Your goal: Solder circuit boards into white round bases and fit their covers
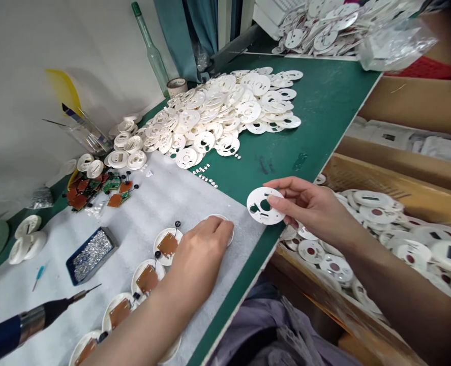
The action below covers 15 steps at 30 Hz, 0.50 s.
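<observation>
My right hand pinches a flat white plastic disc with cut-outs and holds it just above the table's edge. My left hand rests palm down on the white foam mat, fingers curled over a round white base that is mostly hidden beneath them. A row of similar white bases with brown circuit boards runs along the mat toward me, next to my left forearm.
A large heap of white discs covers the green table further back. Loose circuit boards, a blue tray of screws and an electric screwdriver lie at left. A wooden crate of assembled discs stands at right.
</observation>
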Each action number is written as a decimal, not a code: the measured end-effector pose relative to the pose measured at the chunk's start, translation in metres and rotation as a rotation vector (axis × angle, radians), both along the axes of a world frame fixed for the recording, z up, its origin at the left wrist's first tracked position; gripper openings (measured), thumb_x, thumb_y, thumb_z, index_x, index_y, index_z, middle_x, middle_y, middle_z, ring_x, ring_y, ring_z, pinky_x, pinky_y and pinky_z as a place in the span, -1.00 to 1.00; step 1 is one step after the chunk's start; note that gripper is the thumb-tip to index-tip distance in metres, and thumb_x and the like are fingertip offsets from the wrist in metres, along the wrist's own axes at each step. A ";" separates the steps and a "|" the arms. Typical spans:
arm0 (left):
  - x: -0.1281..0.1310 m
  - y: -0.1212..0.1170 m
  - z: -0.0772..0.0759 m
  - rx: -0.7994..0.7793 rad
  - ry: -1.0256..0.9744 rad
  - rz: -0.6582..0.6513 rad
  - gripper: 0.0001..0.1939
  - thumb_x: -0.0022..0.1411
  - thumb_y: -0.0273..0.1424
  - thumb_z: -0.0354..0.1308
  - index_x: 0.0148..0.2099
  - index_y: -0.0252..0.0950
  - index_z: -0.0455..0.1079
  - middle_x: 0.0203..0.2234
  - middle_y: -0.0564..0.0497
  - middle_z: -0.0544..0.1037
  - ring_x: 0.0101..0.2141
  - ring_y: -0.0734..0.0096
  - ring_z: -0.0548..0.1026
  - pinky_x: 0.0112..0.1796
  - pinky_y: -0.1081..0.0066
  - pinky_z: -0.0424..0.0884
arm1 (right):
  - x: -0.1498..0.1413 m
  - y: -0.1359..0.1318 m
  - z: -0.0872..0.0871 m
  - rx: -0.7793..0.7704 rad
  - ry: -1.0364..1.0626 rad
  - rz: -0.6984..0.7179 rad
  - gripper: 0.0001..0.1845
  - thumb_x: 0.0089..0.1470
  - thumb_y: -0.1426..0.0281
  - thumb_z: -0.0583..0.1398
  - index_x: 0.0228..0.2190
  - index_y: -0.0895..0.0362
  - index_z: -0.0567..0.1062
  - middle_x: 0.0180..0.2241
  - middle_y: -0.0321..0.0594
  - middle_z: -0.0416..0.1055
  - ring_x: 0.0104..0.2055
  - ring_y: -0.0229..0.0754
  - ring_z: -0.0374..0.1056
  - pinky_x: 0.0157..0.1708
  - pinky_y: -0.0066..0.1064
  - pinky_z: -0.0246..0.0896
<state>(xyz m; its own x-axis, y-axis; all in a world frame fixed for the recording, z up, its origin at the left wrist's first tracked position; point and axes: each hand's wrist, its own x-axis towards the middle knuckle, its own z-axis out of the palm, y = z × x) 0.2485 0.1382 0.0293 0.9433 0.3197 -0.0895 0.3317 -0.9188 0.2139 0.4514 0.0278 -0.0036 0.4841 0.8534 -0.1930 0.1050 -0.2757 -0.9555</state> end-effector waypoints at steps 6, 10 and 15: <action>-0.018 -0.004 -0.004 0.100 -0.083 -0.182 -0.62 0.32 -0.70 -0.08 0.15 -0.46 0.26 -0.01 -0.27 0.49 0.00 0.11 0.46 -0.02 0.17 0.50 | -0.002 0.000 -0.003 -0.011 0.019 0.062 -0.32 -0.03 -0.05 0.28 -0.08 0.23 0.41 -0.47 -0.25 0.34 -0.58 -0.48 0.17 -0.67 -0.68 0.09; -0.021 -0.005 -0.006 -0.046 -0.107 -0.103 -0.65 0.44 -0.58 -0.10 0.21 -0.32 0.23 0.07 -0.18 0.44 0.04 0.18 0.42 0.02 0.17 0.46 | -0.006 0.004 -0.001 -0.017 0.033 0.111 -0.32 -0.02 -0.04 0.27 -0.07 0.24 0.39 -0.50 -0.27 0.31 -0.58 -0.48 0.16 -0.66 -0.67 0.08; -0.028 0.000 -0.018 -0.099 -0.247 -0.084 -0.68 0.47 -0.47 -0.05 0.22 -0.31 0.25 0.07 -0.16 0.46 0.07 0.16 0.41 0.02 0.13 0.44 | -0.012 0.003 -0.002 -0.019 0.049 0.167 -0.32 0.01 -0.05 0.25 -0.05 0.24 0.39 -0.43 -0.22 0.35 -0.52 -0.46 0.20 -0.61 -0.66 0.09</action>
<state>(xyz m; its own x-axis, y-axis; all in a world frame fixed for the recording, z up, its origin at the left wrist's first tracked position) 0.2206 0.1384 0.0110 0.9634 0.2402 0.1191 0.1816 -0.9114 0.3692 0.4391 0.0310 -0.0054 0.3252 0.9173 -0.2296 0.1046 -0.2763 -0.9554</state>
